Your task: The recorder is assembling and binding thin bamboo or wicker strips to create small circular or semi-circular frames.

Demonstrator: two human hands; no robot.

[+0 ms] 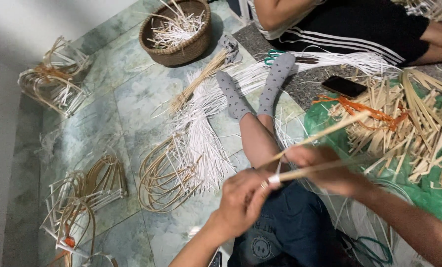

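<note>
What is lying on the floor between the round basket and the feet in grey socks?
In the head view, a tan reed bundle lies between the basket and the socks, beside white strips.

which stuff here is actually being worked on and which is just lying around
In hand:
- left hand wrapping a white strip
- right hand gripping two bamboo sticks

Lying about:
- woven basket of white scraps
- phone
- bent cane frames
- split bamboo pile
- green-handled scissors

One screen present: a black rectangular phone [344, 86], display dark, lying flat on the grey floor [305, 84] beside the cane strips [419, 128]; no packages, labels or signs visible.
</note>
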